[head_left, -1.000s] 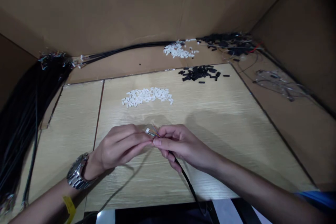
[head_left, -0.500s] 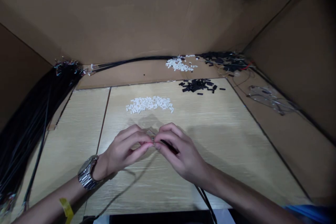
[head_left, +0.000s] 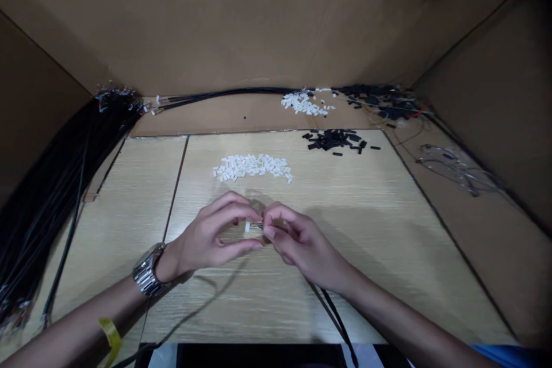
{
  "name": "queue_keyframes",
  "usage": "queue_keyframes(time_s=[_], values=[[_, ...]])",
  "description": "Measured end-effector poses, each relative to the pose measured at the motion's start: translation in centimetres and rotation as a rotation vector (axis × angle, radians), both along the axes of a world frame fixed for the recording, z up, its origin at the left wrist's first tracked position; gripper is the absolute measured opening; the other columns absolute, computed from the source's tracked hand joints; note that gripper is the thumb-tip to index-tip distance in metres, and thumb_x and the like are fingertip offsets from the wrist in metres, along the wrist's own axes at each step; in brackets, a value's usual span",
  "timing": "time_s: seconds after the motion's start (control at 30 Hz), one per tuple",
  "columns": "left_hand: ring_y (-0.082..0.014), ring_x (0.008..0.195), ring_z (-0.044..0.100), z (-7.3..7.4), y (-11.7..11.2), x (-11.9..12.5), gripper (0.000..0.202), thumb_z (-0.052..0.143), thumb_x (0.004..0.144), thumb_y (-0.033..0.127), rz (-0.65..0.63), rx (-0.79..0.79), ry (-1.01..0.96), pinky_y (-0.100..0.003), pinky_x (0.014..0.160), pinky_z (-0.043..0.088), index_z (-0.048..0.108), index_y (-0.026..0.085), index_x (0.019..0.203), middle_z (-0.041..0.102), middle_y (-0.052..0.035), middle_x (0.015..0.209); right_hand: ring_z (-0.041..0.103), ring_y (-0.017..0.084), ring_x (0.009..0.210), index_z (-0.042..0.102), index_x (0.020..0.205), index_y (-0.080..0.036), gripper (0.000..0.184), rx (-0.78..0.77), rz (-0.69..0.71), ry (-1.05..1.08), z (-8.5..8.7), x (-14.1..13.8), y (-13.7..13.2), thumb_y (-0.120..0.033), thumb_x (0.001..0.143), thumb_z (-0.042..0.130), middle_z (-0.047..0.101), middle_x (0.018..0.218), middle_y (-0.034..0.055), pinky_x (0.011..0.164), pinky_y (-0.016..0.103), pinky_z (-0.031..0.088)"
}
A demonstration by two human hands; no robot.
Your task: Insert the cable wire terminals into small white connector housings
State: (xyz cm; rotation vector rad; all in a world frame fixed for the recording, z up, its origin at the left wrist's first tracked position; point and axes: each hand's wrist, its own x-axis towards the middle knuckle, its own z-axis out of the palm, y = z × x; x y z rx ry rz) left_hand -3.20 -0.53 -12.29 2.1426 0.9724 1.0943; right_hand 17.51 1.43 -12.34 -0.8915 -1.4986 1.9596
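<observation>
My right hand (head_left: 302,244) pinches the end of a black cable (head_left: 334,313) between thumb and index finger. Thin coloured wires (head_left: 256,225) come out of that grip to the left and end in a small white connector (head_left: 247,226). Around this connector my left hand (head_left: 215,236) is open, thumb below and fingers above, with a gap between them. Its fingertips are close to the wires; whether they touch them I cannot tell. The black cable runs from under my right hand down over the table's front edge.
White connector housings (head_left: 252,167) lie in a heap beyond my hands, with short black tubes (head_left: 334,140) to their right. More white pieces (head_left: 304,103) lie on the back cardboard ledge. A thick bundle of black cables (head_left: 56,184) fills the left side. Loose thin wires (head_left: 457,167) lie at right.
My left thumb and fingers have parted from their pinch at the wires. The white connector now shows between them. The view has shifted slightly.
</observation>
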Motion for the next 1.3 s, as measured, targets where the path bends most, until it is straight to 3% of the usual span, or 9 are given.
queue_keyframes(time_s=[0.17,0.3,0.4,0.47,0.6,0.7,0.77,0.97,1.3], values=[[-0.0166,0.088,0.066,-0.6,0.7,-0.9,0.020,0.073,0.081,0.014,-0.046,0.006,-0.024,-0.028,0.076,0.057,0.067,0.015,0.101,0.069,-0.0082,0.094,0.025,0.005,0.044,0.050,0.086,-0.021,0.021,-0.110,-0.003,0.017,-0.3,0.3,0.2,-0.038,0.091,0.059,0.033,0.056,-0.0104,0.039,0.018,0.020],[-0.0171,0.088,0.068,-1.1,0.7,-1.2,0.025,0.072,0.081,0.010,-0.106,0.025,0.018,-0.027,0.078,0.058,0.068,0.014,0.106,0.072,-0.0101,0.096,0.027,0.006,0.045,0.050,0.087,-0.020,0.018,-0.074,0.024,0.002,0.1,0.3,0.2,-0.036,0.094,0.054,0.035,0.058,-0.0094,0.040,0.019,0.021],[-0.0166,0.086,0.069,-1.0,0.6,-0.9,0.018,0.070,0.082,0.010,-0.047,-0.021,-0.022,-0.027,0.076,0.058,0.071,0.015,0.100,0.073,-0.0094,0.093,0.032,0.007,0.049,0.050,0.085,-0.020,0.014,0.026,0.016,-0.041,0.2,0.2,0.2,-0.031,0.095,0.051,0.038,0.064,-0.0072,0.044,0.021,0.025],[-0.0155,0.080,0.070,-0.8,0.5,-0.5,0.013,0.070,0.083,0.013,-0.014,-0.231,-0.120,-0.026,0.072,0.058,0.072,0.015,0.096,0.074,-0.0080,0.088,0.041,0.009,0.059,0.051,0.084,-0.020,0.011,0.205,-0.033,-0.099,0.1,0.2,0.2,-0.024,0.094,0.051,0.045,0.075,-0.0033,0.051,0.023,0.032],[-0.0114,0.061,0.069,-0.6,0.5,0.1,0.007,0.069,0.086,0.019,-0.037,-0.860,-0.458,-0.022,0.062,0.059,0.071,0.013,0.088,0.073,-0.0037,0.072,0.048,0.011,0.075,0.054,0.088,-0.020,0.009,0.524,-0.067,-0.198,0.1,0.4,-0.1,-0.012,0.089,0.053,0.050,0.091,0.0004,0.064,0.025,0.038],[-0.0114,0.061,0.070,-0.9,0.5,0.1,0.008,0.070,0.085,0.021,-0.093,-1.157,-0.609,-0.021,0.060,0.060,0.071,0.013,0.087,0.074,-0.0040,0.073,0.049,0.012,0.074,0.053,0.089,-0.020,0.008,0.534,-0.048,-0.203,0.2,0.7,-0.1,-0.012,0.090,0.053,0.050,0.091,0.0008,0.062,0.025,0.039],[-0.0117,0.063,0.071,-1.0,0.5,0.0,0.008,0.070,0.086,0.020,-0.122,-1.252,-0.627,-0.020,0.060,0.060,0.072,0.014,0.090,0.074,-0.0048,0.076,0.050,0.012,0.075,0.053,0.089,-0.020,0.006,0.507,-0.045,-0.195,0.3,0.8,-0.1,-0.014,0.091,0.052,0.050,0.091,0.0014,0.061,0.025,0.040],[-0.0135,0.068,0.072,-0.5,0.8,0.1,0.008,0.069,0.086,0.020,-0.117,-1.294,-0.587,-0.022,0.062,0.061,0.073,0.014,0.090,0.074,-0.0052,0.078,0.049,0.011,0.069,0.054,0.087,-0.020,0.008,0.456,-0.004,-0.248,0.5,0.9,0.4,-0.012,0.089,0.053,0.052,0.086,0.0004,0.056,0.023,0.039],[-0.0098,0.057,0.066,-0.2,1.0,0.2,0.012,0.062,0.091,0.018,-0.129,-1.072,-0.365,-0.021,0.060,0.058,0.071,0.015,0.085,0.069,-0.0007,0.068,0.046,0.008,0.057,0.056,0.081,-0.020,0.007,0.203,-0.007,-0.246,1.2,0.9,0.4,-0.015,0.086,0.056,0.052,0.072,-0.0024,0.044,0.019,0.033]])
